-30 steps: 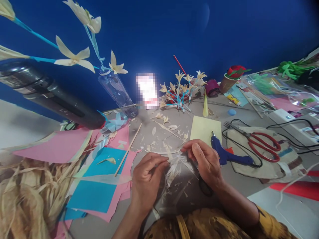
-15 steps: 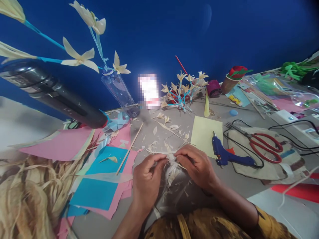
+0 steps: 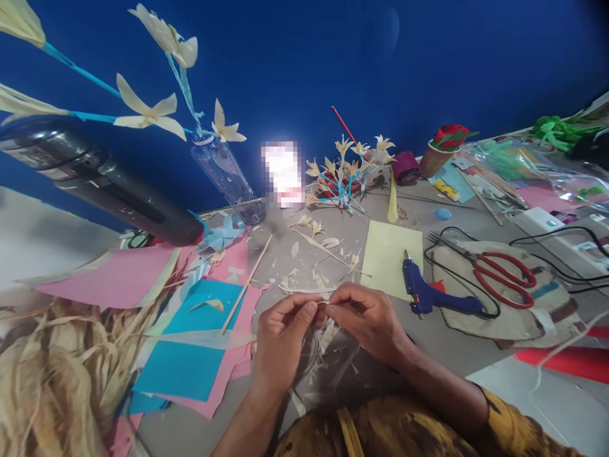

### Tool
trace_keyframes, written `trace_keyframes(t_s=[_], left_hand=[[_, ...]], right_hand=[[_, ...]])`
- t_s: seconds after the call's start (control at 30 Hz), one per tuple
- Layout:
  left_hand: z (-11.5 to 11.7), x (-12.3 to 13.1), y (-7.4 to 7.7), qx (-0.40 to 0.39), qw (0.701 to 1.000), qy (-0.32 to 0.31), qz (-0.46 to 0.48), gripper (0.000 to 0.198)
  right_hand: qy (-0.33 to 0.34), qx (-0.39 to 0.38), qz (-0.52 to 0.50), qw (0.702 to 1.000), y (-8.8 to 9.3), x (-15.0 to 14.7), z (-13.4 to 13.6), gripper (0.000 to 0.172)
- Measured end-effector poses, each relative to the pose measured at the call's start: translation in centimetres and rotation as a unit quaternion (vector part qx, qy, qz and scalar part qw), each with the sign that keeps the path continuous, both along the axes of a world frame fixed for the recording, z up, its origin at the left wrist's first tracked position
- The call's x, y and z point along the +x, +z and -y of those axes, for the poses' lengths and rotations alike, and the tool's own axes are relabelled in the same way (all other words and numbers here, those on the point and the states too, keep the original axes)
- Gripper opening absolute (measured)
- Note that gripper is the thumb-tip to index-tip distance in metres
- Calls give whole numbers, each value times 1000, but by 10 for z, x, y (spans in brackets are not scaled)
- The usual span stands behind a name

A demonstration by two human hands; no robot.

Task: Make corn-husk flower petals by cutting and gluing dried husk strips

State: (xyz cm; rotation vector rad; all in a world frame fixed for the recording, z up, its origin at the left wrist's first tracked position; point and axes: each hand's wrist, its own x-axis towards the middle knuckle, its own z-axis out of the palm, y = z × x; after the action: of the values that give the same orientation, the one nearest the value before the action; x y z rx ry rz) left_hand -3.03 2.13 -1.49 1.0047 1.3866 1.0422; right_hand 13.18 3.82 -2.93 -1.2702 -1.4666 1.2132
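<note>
My left hand (image 3: 283, 333) and my right hand (image 3: 371, 320) meet above the near middle of the table. Each pinches thumb against fingertips, and a small pale husk strip (image 3: 325, 296) shows between them. Most of that strip is hidden by the fingers. Just beyond the fingertips lies a thin pale sliver (image 3: 295, 291). Below the hands, white husk scraps (image 3: 328, 336) are scattered on the table. To the right of my right hand, a blue glue gun (image 3: 423, 289) rests partly on a yellow paper sheet (image 3: 385, 254).
Red-handled scissors (image 3: 507, 276) lie on a cloth (image 3: 457, 317) at right. Blue paper (image 3: 183, 365) and dried husks (image 3: 52, 381) are at left. Behind stand a dark bottle (image 3: 109, 184), a clear bottle (image 3: 226, 178) holding husk flowers, and a cluster of small flowers (image 3: 349, 171).
My hands have drawn closer together, with the fingertips now nearly touching. Less of the pale strip shows between them. The view has shifted slightly.
</note>
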Motion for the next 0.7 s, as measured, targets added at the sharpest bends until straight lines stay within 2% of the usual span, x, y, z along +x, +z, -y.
trace_keyframes(t_s=[0.1,0.17,0.3,0.47,0.6,0.7], left_hand=[[-1,2,0,-29,998,-10,47,18],[-1,4,0,-48,996,-22,70,19],[0,7,-2,-102,985,-42,135,24],[1,6,-5,-118,973,-55,190,30],[1,7,-4,-137,951,-81,267,37],[1,7,-4,-140,948,-92,270,37]], right_hand=[[-14,63,20,998,-4,0,0,10],[-19,79,32,996,-5,0,0,10],[-24,53,40,997,-4,1,1,10],[22,36,11,999,0,3,0,12],[61,44,-29,997,0,6,-1,15],[76,39,-46,995,-1,9,-2,15]])
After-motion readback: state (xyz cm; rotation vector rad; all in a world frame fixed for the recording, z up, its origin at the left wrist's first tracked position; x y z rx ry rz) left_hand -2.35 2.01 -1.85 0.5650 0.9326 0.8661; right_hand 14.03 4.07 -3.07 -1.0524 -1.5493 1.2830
